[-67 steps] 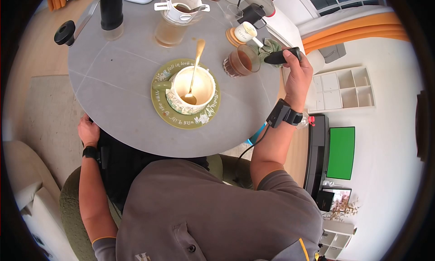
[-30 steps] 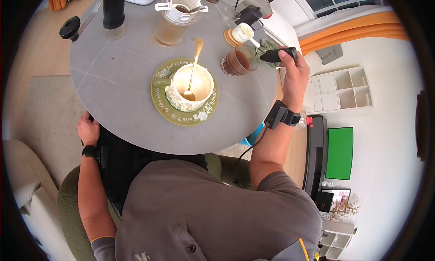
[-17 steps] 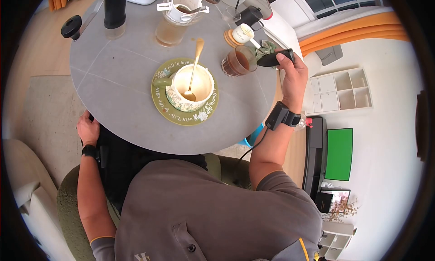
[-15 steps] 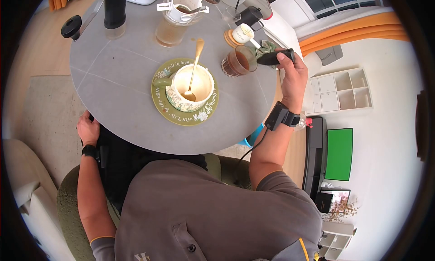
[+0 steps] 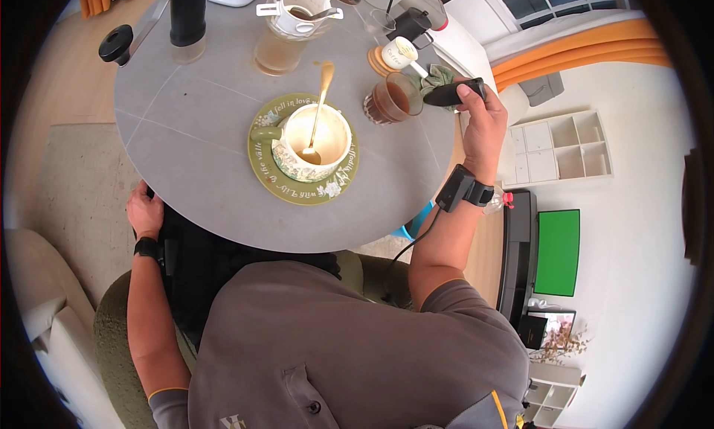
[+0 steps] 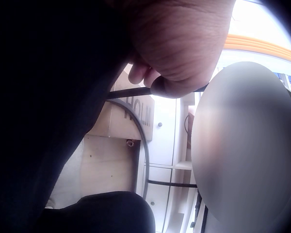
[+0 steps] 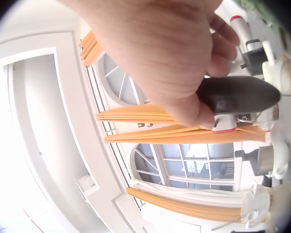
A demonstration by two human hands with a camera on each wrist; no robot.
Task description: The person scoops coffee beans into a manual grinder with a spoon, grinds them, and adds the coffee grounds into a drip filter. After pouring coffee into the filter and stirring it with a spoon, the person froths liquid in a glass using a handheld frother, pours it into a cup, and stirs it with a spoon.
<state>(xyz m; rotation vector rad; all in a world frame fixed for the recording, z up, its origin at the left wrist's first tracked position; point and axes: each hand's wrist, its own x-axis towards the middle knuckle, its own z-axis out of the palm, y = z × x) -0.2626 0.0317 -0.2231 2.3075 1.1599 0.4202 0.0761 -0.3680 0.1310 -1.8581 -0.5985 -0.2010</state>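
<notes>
My right hand (image 5: 483, 124) grips the tapered black handle of a milk frother (image 5: 446, 94) at the table's right edge. In the right wrist view, a thin metal rod leaves the tip of this handle. Beside that tip a glass (image 5: 378, 101) of brown liquid leans in the view, its rim overlapping the frother's end. My left hand (image 5: 146, 212) rests low by my leg, below the table's left edge, its fingers loosely bent. A lit floral cup (image 5: 288, 170) with a gold spoon (image 5: 325, 79) stands on a green lettered saucer (image 5: 264, 183), away from both hands.
Behind the glass are a crumpled green cloth (image 5: 439, 75), a white coffee mug (image 5: 400, 52) on wooden coasters and a black jug (image 5: 413, 23). At the back stand a white filter holder (image 5: 297, 23) over a carafe and a black hand grinder (image 5: 187, 16).
The head view has shifted slightly. My right hand and the frother dip a little toward the left around half a second ago, then rise slightly back. The left hand stays put.
</notes>
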